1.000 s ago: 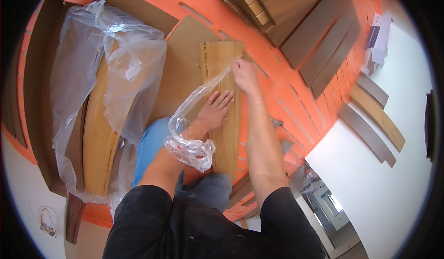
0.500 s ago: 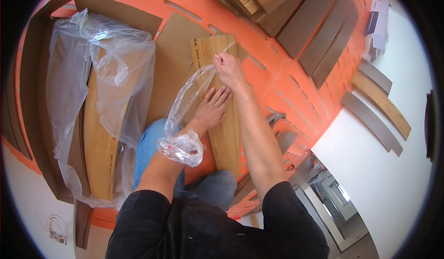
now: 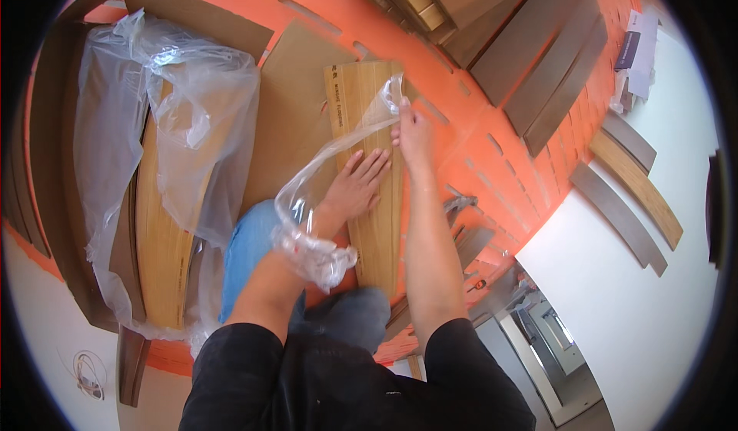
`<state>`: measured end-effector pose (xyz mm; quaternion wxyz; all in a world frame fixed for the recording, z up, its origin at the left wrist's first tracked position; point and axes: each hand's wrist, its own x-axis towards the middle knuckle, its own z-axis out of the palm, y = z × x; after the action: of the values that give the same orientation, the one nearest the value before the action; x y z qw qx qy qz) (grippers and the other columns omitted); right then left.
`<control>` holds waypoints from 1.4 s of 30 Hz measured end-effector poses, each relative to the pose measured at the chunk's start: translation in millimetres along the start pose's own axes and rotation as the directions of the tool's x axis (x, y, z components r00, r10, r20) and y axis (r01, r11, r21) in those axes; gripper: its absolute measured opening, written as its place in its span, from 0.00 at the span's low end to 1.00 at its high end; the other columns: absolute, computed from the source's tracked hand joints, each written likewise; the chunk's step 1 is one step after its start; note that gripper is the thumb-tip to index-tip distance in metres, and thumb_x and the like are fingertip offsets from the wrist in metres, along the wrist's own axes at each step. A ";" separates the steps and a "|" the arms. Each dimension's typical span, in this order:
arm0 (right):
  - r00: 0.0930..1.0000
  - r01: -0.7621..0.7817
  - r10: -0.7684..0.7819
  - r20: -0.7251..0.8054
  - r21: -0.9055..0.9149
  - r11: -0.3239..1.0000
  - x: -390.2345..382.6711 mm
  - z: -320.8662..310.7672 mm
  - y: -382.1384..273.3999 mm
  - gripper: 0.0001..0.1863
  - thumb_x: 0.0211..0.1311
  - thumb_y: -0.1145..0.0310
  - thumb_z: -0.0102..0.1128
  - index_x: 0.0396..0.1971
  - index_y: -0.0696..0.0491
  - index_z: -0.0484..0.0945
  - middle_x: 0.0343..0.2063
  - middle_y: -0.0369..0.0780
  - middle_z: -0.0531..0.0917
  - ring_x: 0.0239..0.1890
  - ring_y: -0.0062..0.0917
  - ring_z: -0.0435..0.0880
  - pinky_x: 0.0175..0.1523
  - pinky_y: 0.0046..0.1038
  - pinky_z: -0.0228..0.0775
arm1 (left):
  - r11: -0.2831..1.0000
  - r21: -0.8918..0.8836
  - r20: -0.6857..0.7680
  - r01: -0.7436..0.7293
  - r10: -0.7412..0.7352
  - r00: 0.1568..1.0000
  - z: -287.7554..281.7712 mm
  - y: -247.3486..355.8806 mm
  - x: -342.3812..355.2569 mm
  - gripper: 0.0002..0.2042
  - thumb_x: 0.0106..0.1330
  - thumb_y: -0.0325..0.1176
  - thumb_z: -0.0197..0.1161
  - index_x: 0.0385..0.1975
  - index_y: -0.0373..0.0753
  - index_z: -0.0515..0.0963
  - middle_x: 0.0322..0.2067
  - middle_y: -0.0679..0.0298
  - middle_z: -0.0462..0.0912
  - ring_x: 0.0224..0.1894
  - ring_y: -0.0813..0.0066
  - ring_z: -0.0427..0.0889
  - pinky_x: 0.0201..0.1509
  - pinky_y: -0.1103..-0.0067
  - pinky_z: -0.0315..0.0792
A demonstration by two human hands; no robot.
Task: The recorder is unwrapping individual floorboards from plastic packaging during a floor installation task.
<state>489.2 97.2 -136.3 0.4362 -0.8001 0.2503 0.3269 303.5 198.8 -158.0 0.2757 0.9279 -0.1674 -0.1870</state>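
Observation:
A light wood floor plank (image 3: 365, 131) lies lengthwise in front of me, dark print along its left edge. My left hand (image 3: 355, 186) presses on it, palm down with fingers apart. Beside the plank's right edge, my right hand (image 3: 413, 135) pinches a strip of clear plastic film (image 3: 338, 145). From that pinch the strip crosses the plank and loops down to a crumpled bunch of clear film (image 3: 327, 264) at my left forearm. A short end stands up above my right fingers.
An open cardboard box (image 3: 58, 154) on the left holds planks under loose clear plastic (image 3: 204, 116). Flattened cardboard (image 3: 296, 85) lies beside it on orange underlay (image 3: 477, 154). Dark planks (image 3: 530, 54) rest at the upper right, with more boards (image 3: 638, 185) on the white surface.
My right hand has moved right and slightly down, drawing the film across the plank. The crumpled bunch has shifted a little to the right. My left hand stays on the plank.

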 end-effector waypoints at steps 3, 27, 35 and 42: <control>0.958 -0.001 -0.128 -0.258 -0.448 0.894 -13.1 -4.0 -51.9 0.31 0.72 0.40 0.61 0.35 0.60 0.80 0.23 0.43 0.84 0.29 0.32 0.86 0.29 0.37 0.76 | 0.997 -0.072 -0.090 0.021 -0.028 0.996 -2.1 -12.1 -4.8 0.42 0.65 0.51 0.66 0.78 0.40 0.61 0.82 0.62 0.53 0.84 0.66 0.47 0.86 0.58 0.40; 0.976 0.033 -0.027 0.216 -0.024 0.999 16.6 46.2 -55.1 0.13 0.73 0.60 0.52 0.32 0.53 0.76 0.18 0.34 0.73 0.12 0.19 0.68 0.16 0.27 0.55 | 1.000 0.004 -0.003 0.007 -0.007 1.000 -5.0 -11.1 -5.4 0.42 0.70 0.54 0.62 0.80 0.41 0.56 0.83 0.61 0.47 0.85 0.66 0.42 0.86 0.58 0.37; 0.613 0.790 -0.709 0.349 -0.265 0.553 6.0 69.2 -51.7 0.16 0.73 0.61 0.55 0.31 0.58 0.77 0.20 0.43 0.76 0.20 0.27 0.76 0.27 0.35 0.68 | 0.999 -0.026 -0.062 -0.042 0.041 0.997 -3.6 -6.3 3.2 0.40 0.69 0.51 0.62 0.78 0.39 0.59 0.81 0.61 0.54 0.84 0.64 0.46 0.86 0.57 0.37; 0.874 0.484 -0.288 0.392 -0.646 0.590 -58.8 102.5 -75.1 0.18 0.71 0.57 0.53 0.35 0.58 0.83 0.31 0.55 0.86 0.37 0.52 0.87 0.45 0.50 0.77 | 0.993 -0.120 0.077 -0.011 0.020 0.997 -5.1 -3.6 1.8 0.35 0.71 0.49 0.58 0.76 0.39 0.63 0.76 0.63 0.64 0.81 0.64 0.53 0.86 0.55 0.37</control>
<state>470.6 229.4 -94.2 0.1707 -0.8937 -0.1375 0.3915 308.0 203.1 -156.5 0.3256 0.9003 -0.1739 -0.2306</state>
